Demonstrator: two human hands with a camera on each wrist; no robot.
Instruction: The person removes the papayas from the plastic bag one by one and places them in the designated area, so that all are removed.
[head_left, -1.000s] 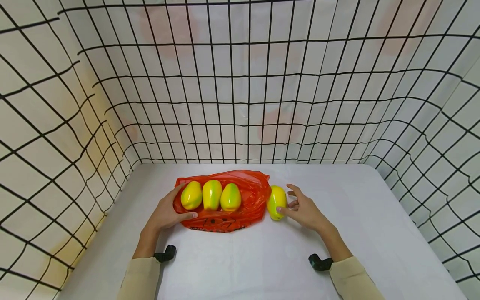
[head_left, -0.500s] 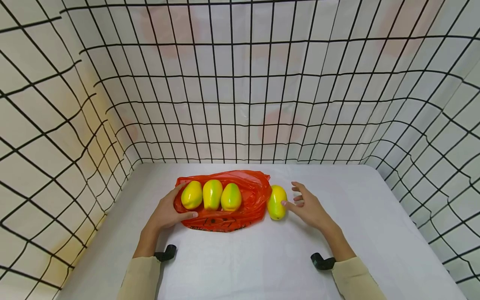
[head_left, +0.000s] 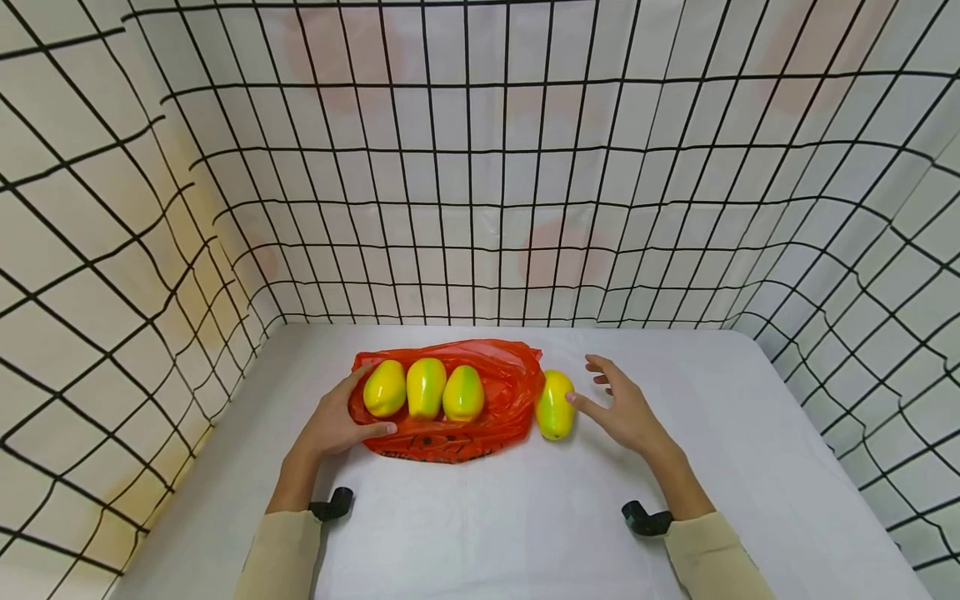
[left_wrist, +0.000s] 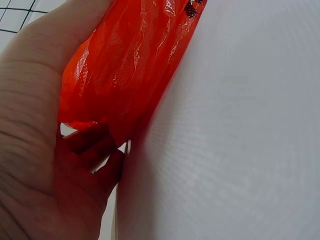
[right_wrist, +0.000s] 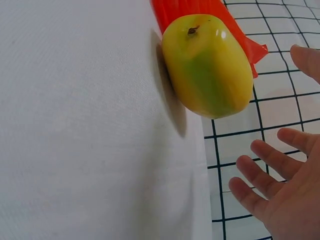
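Note:
Three glossy yellow-green mangoes (head_left: 425,389) lie side by side in the mouth of a red plastic bag (head_left: 502,400) spread on the table. My left hand (head_left: 335,421) holds the bag's left end, thumb along the front edge and fingers behind. In the left wrist view, the bag's red film (left_wrist: 125,75) hangs between thumb and curled fingers. A fourth mango (head_left: 555,405) lies on the table against the bag's right end. Just right of it, my right hand (head_left: 626,412) is spread; its thumb tip overlaps the fruit in the head view, but stands apart from it in the right wrist view.
A white cloth covers the table (head_left: 495,533). Black wire grid panels (head_left: 480,208) with white sheeting behind rise at the back and both sides. A black wrist camera (head_left: 647,520) is strapped on each forearm.
My right hand has let go of the fourth mango and drawn slightly right, its fingers opening. The left hand and the bag have stayed in place.

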